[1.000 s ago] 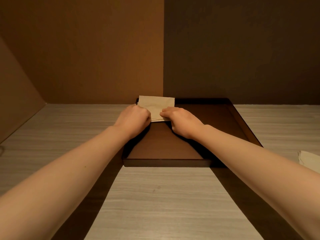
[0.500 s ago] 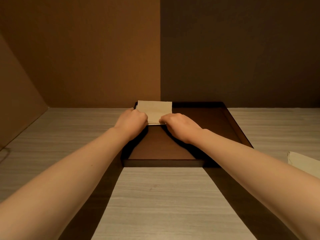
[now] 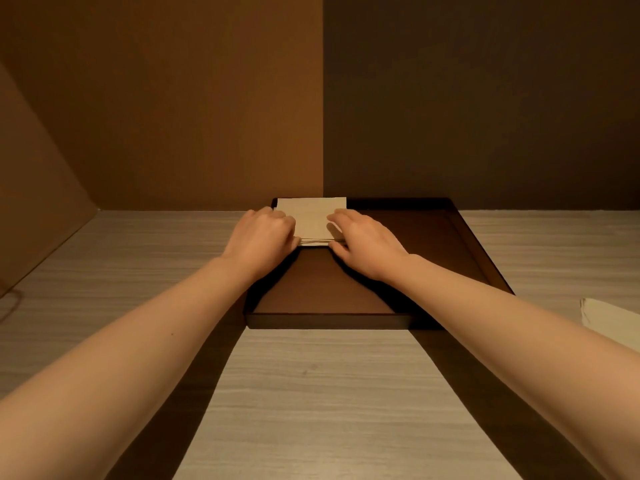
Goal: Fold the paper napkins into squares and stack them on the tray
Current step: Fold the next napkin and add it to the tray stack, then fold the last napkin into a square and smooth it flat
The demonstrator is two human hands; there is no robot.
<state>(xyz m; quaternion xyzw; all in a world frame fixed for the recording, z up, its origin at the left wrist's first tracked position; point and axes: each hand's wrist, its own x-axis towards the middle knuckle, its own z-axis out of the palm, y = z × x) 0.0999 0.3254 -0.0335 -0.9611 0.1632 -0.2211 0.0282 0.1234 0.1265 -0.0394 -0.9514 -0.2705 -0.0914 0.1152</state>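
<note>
Both hands press on a stack of folded napkins in the tray.

Left hand (image 3: 263, 233) is curled on the left edge of the napkin stack (image 3: 311, 216); right hand (image 3: 367, 242) pinches its right edge. This flat, cream paper pile sits in the far left corner of the dark brown tray (image 3: 478, 251). More napkins (image 3: 609, 317) lie on the striped gray table (image 3: 311, 393), well apart.

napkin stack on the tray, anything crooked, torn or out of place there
Nothing stands out. The napkin stack sits in the tray's far left corner with its edges square to the rim, and the left hand and right hand rest at its sides. More napkins lie on the table to the right, not yet stacked.
</note>
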